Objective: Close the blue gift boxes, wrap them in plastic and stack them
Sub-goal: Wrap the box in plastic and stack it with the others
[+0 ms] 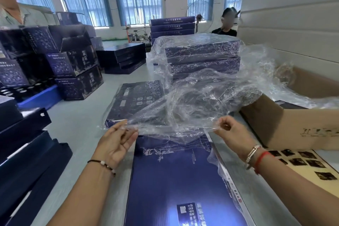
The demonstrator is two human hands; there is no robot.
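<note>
A closed blue gift box (176,176) lies flat on the table right in front of me. Above its far end hangs a crumpled clear plastic bag (192,101). My left hand (115,141) pinches the bag's near edge on the left, and my right hand (233,132) pinches the same edge on the right, so the bag is spread between them. Beyond it another blue box (135,101) lies flat in plastic. Behind that stands a stack of wrapped blue boxes (200,57).
An open cardboard carton (286,124) stands at my right, white foam sheets (293,20) piled behind it. Dark box lids (23,152) are stacked at my left, printed blue cartons (77,71) further back. Two people are in the background, one far left, one at the back right.
</note>
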